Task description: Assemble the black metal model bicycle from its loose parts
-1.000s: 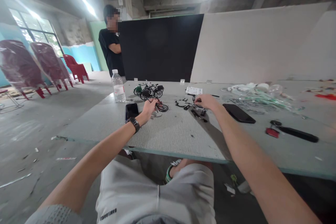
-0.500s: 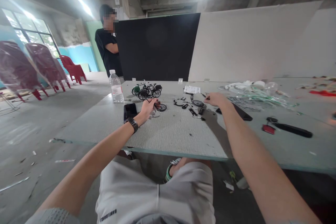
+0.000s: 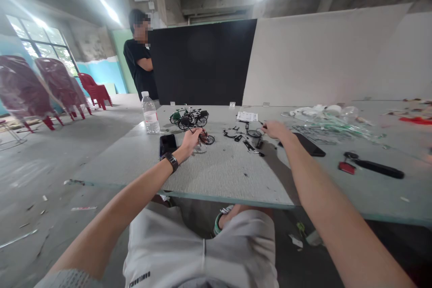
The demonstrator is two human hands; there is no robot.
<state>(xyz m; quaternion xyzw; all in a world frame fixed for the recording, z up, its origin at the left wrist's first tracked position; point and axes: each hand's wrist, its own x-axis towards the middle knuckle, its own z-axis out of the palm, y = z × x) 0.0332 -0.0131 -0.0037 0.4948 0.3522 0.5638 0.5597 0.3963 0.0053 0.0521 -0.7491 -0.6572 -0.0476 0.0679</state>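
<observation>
My left hand (image 3: 192,138) is closed around a small model bicycle (image 3: 209,140) with a reddish frame and dark wheels, held just above the table. My right hand (image 3: 274,129) has its fingers pinched together beside a loose spoked wheel (image 3: 254,133). A thin dark tip shows by those fingers, but what they hold is too small to make out. Small black bicycle parts (image 3: 249,145) lie between the two hands. Behind my left hand stand several finished-looking model bicycles (image 3: 189,117), black and green. A printed sheet (image 3: 247,117) lies beyond the parts.
A water bottle (image 3: 150,113) and a phone (image 3: 168,145) are on the left of the table (image 3: 216,175). To the right lie a dark flat device (image 3: 308,145), a black-handled item with a red tag (image 3: 378,168), and plastic wrapping (image 3: 334,119). A person (image 3: 140,58) stands behind the black panel (image 3: 202,63).
My right hand has moved slightly left, nearer the loose wheel. My left hand keeps hold of the model bicycle in nearly the same place. The view has shifted slightly.
</observation>
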